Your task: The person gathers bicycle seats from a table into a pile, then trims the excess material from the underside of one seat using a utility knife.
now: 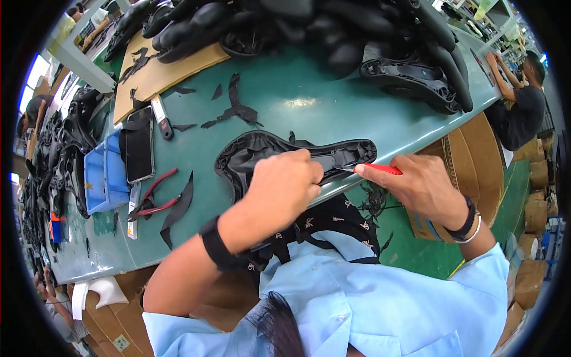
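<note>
A black bicycle saddle [245,147] lies underside up at the table's near edge, its narrow nose pointing right. My left hand [284,185] is closed over the near side of the saddle's middle, its fingers curled; the fingertips and what they pinch are partly hidden. In my right hand [425,185] is a red-handled utility knife [383,169], gripped with the thumb along the handle. Its blade end points left and meets the saddle near the nose. Dark cover material is folded in around the saddle's rim.
Black scraps [238,110] lie beyond the saddle on the green table [309,116]. Left are red-handled pliers [156,199], a phone [140,152] and a blue bin [106,172]. Piled saddles [285,27] fill the back. A cardboard box [473,160] stands right; co-workers are farther off.
</note>
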`<state>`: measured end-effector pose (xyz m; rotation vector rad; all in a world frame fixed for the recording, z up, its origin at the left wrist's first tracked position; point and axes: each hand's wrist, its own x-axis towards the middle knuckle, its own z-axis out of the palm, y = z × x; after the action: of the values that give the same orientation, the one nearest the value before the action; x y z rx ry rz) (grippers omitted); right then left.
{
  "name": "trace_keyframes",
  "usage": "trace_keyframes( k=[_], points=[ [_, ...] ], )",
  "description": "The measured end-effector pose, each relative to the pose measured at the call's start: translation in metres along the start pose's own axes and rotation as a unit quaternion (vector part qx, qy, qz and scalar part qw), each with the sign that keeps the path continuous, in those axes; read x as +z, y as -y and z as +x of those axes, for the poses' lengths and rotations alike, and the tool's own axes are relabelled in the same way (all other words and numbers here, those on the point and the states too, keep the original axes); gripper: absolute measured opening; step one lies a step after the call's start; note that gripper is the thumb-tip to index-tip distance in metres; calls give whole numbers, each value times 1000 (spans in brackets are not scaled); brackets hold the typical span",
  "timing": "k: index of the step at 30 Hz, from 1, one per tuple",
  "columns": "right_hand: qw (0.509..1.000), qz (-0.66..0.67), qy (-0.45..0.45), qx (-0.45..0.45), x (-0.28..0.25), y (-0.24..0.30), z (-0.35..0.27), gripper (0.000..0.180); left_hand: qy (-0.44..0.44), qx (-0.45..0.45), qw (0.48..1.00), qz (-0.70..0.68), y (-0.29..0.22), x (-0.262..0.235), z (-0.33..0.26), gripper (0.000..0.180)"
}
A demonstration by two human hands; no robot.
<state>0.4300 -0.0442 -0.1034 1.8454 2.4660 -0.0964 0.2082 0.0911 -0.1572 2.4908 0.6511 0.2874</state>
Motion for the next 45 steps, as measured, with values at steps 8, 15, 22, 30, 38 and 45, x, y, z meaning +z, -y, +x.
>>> trace_keyframes(
  k=[8, 15, 22, 30, 38, 45],
  points=[
    [657, 718, 78, 216, 35, 51, 7, 53, -33, -147, 948, -280, 16, 5, 16, 13],
    [752, 617, 72, 223, 35, 90, 13, 53, -86, -176, 786, -586, 24, -7, 21, 9],
    [591, 768, -37, 246, 57, 95, 12, 37, -401, -130, 876, -232, 50, -24, -2, 21],
    [814, 519, -213, 152, 77, 74, 62, 35, -246, -301, 746, -541, 39, -19, -82, 25],
    [906, 376, -191, -36, 64, 33, 67, 49, -176, -320, 684, -631, 33, -19, -85, 65],
    [978, 122, -99, -134, 38, 18, 55, 54, -155, -343, 708, -598, 30, -26, -82, 63]
  ],
)
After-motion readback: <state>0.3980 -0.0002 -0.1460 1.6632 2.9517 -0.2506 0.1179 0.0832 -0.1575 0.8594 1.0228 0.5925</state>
